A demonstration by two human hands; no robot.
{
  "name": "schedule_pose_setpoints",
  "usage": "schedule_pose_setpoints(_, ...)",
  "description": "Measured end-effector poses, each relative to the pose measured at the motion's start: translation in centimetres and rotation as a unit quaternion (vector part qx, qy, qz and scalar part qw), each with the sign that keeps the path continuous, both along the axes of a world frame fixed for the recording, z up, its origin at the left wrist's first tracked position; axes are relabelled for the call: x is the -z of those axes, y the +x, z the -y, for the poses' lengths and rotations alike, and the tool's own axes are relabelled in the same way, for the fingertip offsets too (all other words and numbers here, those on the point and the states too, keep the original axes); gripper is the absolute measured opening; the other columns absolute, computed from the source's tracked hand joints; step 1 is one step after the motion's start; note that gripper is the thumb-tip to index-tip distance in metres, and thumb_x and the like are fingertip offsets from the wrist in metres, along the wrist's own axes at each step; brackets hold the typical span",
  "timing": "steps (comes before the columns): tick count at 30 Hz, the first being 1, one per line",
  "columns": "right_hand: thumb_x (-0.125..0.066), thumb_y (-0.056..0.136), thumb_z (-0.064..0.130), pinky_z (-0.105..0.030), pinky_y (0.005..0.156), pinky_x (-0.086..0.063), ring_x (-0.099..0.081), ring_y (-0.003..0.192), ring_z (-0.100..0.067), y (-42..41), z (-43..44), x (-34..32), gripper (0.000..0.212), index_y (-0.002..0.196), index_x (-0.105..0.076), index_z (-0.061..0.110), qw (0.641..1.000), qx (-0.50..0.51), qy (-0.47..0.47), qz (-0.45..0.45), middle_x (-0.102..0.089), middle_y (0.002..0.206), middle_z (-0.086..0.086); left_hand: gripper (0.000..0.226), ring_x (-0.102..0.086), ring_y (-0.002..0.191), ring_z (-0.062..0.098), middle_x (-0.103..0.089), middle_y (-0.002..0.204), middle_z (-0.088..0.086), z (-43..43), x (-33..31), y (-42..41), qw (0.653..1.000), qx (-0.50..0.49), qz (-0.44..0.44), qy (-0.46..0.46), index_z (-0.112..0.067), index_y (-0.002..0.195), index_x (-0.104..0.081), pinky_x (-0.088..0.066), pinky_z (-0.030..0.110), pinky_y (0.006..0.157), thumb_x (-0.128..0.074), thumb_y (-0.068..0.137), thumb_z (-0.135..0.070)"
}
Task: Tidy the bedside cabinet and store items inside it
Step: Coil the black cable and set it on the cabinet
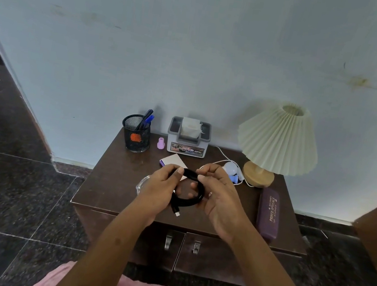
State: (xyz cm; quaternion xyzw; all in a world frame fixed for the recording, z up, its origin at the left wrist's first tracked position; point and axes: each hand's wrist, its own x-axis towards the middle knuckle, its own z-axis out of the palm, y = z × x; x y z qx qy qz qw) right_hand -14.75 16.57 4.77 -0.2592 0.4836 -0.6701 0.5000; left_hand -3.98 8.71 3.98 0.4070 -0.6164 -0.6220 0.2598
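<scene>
Mid-frame, left hand (159,189) & right hand (219,197) both grip black cable (194,199) wound into a loop, prob. to keep it compact for storing in cabinet (112,180); doors closed.

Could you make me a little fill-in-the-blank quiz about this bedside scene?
The left hand and right hand hold a coiled ____ cable.
The pen holder stands ____ of the tissue box.
The glasses case is coloured ____.
Missing words: black; left; purple.
</scene>
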Motion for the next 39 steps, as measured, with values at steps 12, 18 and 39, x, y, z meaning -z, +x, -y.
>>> schedule_pose_setpoints(12,-0.050,0.093,-0.003,-0.018,0.061,-0.052,-0.058,0.062,-0.008,-2.0,-0.3,-0.3,0.025,0.111,-0.059,0.012,0.996,-0.045,0.034,-0.063,-0.060,0.095,-0.005,0.023,-0.032,0.041,0.006,-0.043,0.061,0.000,-0.1,-0.9,-0.1,0.974,0.035,-0.126,0.186,-0.006,0.095,-0.055,-0.047,0.022,0.048,-0.037,0.102,-0.019)
schedule_pose_setpoints(18,-0.059,0.088,0.001,-0.021,0.058,-0.053,-0.061,0.065,-0.012,-2.4,-0.2,0.3,0.018,0.104,-0.060,0.008,0.998,0.006,0.045,-0.032,-0.060,0.089,-0.006,0.026,-0.042,0.043,0.007,-0.058,0.073,0.007,0.0,-0.9,0.1,0.964,0.034,-0.141,0.221,-0.003,0.099,-0.062,-0.053,0.026,0.055,-0.037,0.101,-0.011)
schedule_pose_setpoints(39,-0.046,0.088,-0.008,-0.045,0.091,-0.053,-0.058,0.106,-0.028,-9.4,0.6,6.4,0.035,0.106,-0.058,0.020,0.924,0.109,0.284,-0.232,-0.056,0.119,-0.012,0.035,-0.062,0.094,0.016,-0.064,0.103,0.009,-1.3,6.8,-8.8,0.971,0.083,-0.042,0.221,0.001,0.126,-0.052,-0.051,0.022,0.079,-0.038,0.095,0.008)
